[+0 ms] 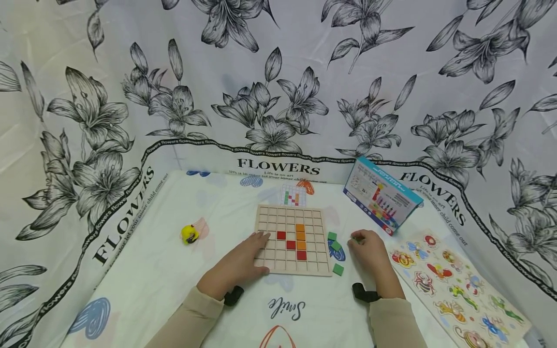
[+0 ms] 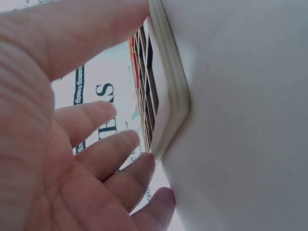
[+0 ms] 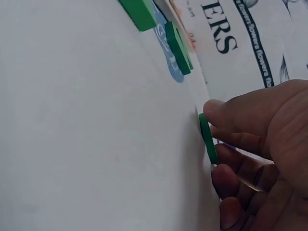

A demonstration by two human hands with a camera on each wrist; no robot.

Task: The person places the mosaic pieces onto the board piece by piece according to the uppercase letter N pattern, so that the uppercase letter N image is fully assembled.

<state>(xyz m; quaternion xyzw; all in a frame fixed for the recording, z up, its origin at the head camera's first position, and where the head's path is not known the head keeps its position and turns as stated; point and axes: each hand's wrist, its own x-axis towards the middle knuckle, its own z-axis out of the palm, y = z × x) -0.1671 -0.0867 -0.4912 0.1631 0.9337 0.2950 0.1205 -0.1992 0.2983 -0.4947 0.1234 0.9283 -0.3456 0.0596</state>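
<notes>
A wooden grid board (image 1: pixel 278 266) lies on the table with three red tiles (image 1: pixel 281 235) and a column of orange tiles (image 1: pixel 300 236) in its squares. My left hand (image 1: pixel 243 256) rests at the board's left side, fingers extended; in the left wrist view the thumb (image 2: pixel 110 24) touches the board's edge. Right of the board, my right hand (image 1: pixel 370 249) pinches a green tile (image 3: pixel 208 139) at the tabletop, mostly covered by the hand from above. Three more green tiles (image 1: pixel 338 269) lie between the board and that hand.
Behind the board lies a pattern card (image 1: pixel 293 195) with coloured squares. A blue-edged box (image 1: pixel 383 195) stands at the back right, with an insect puzzle board (image 1: pixel 457 290) in front of it. A small yellow toy (image 1: pixel 189 234) sits to the left. Flowered cloth hangs around the table.
</notes>
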